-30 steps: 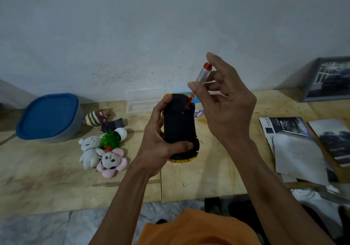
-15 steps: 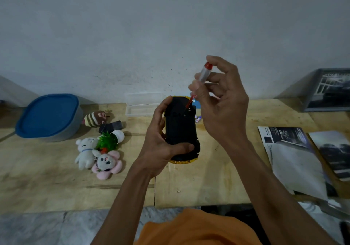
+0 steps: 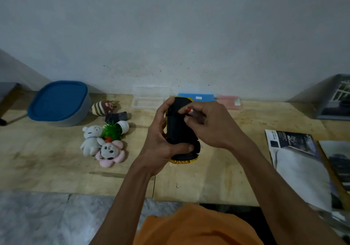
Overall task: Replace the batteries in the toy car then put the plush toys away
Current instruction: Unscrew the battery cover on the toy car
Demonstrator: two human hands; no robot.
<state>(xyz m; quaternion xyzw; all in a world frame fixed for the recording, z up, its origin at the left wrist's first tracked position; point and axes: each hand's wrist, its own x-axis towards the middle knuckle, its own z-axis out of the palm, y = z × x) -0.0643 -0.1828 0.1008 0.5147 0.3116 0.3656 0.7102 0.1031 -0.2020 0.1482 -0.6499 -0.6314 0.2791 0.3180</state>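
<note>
My left hand (image 3: 161,142) grips the yellow toy car (image 3: 180,131), held upside down above the wooden table with its black underside facing me. My right hand (image 3: 210,125) holds a small screwdriver with a red-capped clear handle (image 3: 191,110), laid low across the car's underside; its tip is hidden. To the left on the table lie the plush toys: a white bear (image 3: 91,138), a pink flower-faced plush (image 3: 110,153), a green plush with a white pot (image 3: 115,129), and a striped brown plush (image 3: 102,107).
A grey container with a blue lid (image 3: 58,102) stands at the back left. A black part (image 3: 116,117) lies near the plush toys. Clear (image 3: 149,99), blue (image 3: 197,97) and pink (image 3: 229,101) cases line the wall. Magazines (image 3: 299,159) cover the right side.
My right hand has dropped and turned the screwdriver from upright to nearly flat against the car's underside. The left hand keeps hold of the car.
</note>
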